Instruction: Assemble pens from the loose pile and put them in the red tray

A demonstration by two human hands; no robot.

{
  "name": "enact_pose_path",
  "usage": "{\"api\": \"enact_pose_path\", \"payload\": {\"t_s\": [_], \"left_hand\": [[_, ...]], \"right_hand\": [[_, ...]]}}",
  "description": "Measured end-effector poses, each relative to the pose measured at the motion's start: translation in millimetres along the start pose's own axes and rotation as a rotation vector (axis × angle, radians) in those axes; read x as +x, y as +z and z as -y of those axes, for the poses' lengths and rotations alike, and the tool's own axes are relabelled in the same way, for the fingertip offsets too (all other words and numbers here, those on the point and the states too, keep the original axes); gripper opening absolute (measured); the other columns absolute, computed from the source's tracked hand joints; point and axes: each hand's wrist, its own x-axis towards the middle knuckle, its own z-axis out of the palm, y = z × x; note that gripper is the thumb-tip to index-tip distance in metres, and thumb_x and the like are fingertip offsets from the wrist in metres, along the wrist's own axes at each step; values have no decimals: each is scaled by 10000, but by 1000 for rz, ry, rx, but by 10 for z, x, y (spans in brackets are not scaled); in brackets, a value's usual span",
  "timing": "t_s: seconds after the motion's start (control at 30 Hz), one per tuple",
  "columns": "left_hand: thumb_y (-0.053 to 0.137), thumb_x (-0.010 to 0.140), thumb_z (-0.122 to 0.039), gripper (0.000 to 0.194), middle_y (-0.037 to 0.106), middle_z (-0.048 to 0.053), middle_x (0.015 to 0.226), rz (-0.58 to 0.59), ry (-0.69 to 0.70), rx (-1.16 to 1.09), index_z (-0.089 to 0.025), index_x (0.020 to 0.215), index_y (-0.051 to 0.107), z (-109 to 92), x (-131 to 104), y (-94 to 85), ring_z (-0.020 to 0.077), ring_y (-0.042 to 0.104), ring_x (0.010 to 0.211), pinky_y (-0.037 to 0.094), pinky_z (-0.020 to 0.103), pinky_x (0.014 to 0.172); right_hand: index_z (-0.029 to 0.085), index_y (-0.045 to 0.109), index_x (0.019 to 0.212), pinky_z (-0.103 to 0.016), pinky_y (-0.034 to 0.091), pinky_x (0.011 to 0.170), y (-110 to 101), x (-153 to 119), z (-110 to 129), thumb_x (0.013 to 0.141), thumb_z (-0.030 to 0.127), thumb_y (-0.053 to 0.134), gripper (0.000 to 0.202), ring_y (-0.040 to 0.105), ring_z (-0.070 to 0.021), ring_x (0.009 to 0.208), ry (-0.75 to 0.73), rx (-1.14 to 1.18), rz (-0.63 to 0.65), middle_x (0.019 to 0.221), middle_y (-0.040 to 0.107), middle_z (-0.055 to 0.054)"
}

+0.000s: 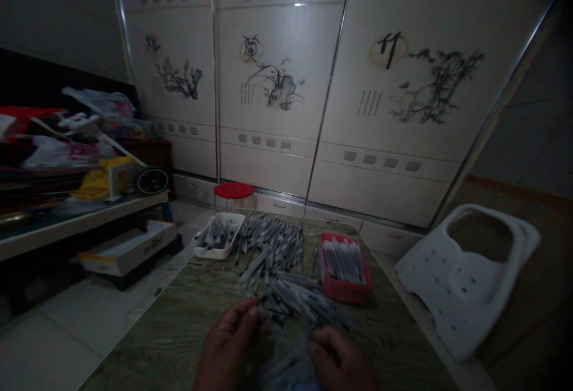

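Both hands are over the near part of a wooden table point(165, 325), in dim light. My left hand point(233, 340) is closed, its thumb and index finger pinched on a small dark-tipped item like a pen part. Curled fingers of my right hand point(338, 358) are at the edge of some clear, blurred plastic point(289, 367); what they grip is hard to make out. Beyond the hands spreads a heap of clear pens point(277, 242) with dark tips. A red basket point(347, 292) on the right holds upright-leaning pens, and a white basket point(217, 254) on the left holds more.
A red stool point(233, 190) stands behind the table. At the right is a white plastic chair point(452, 283). On the left, a bench point(85, 218) carries bags and a wheeled item, with an open box point(129, 251) below. Sliding cabinet doors point(277, 80) line the back.
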Motion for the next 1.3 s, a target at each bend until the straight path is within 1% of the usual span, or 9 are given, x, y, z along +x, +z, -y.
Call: {"api": "enact_pose_path", "payload": {"t_s": [0.13,0.2,0.3,0.47,0.57,0.7,0.97,1.17,1.3], "left_hand": [[866,646,-569,615,776,106,884,-76,-14,16,-158,1080,723,5,142,-189,219,722,741,560,289,629],[889,603,-574,641,778,111,876,-80,-25,-8,-150,1058,732,3,188,-238,233,730,761,567,293,635],[910,568,-565,638,780,101,852,-70,-40,-51,-150,1023,742,1,218,-261,230,729,769,568,287,652],[901,585,-556,606,768,80,803,-71,-33,-66,-151,1008,744,-13,230,-281,205,702,716,541,271,624],[893,584,-575,605,772,81,813,-65,-46,-49,-159,1001,751,-28,238,-312,209,693,706,532,277,615],[895,586,-560,577,768,69,798,-82,-44,-82,-167,982,751,-41,238,-316,204,688,707,526,277,629],[877,613,-541,548,746,54,761,-143,-39,-134,-152,972,738,-130,154,-249,182,677,684,514,261,617],[865,666,-496,499,736,38,776,-143,-29,-163,-165,1012,721,-135,137,-286,167,680,671,513,249,598],[858,691,-457,473,733,35,789,-138,-46,-207,-170,1035,707,-94,184,-337,152,668,652,502,240,576]], "right_hand": [[168,751,1009,-308,523,746,-339,308,86,886,540,539,445,726,-256,873,22,14,-51,936,787,-77],[161,733,1106,-313,529,795,-503,522,118,927,498,476,460,733,-253,946,8,-101,-170,1043,788,-94],[135,733,1101,-329,517,743,-683,887,159,921,443,480,437,731,-272,913,13,-307,-235,1009,787,-123],[160,746,963,-339,503,766,-768,1407,196,953,301,535,254,703,-232,884,21,-513,-183,945,765,-104],[167,705,957,-368,547,809,-732,1567,162,981,362,620,215,687,-185,851,59,-609,-124,952,733,-44],[166,694,993,-387,579,830,-669,1650,69,991,393,631,236,694,-181,884,94,-694,-74,998,725,-35],[170,679,1009,-370,570,801,-609,1715,-66,989,386,628,223,679,-175,857,92,-751,-95,989,709,-31],[182,675,856,-336,492,738,-635,1692,-30,976,388,573,259,663,-205,827,47,-720,-123,867,708,-57],[204,681,945,-335,425,698,-618,1546,60,955,403,474,288,664,-258,882,-13,-661,-185,923,727,-107]]}}
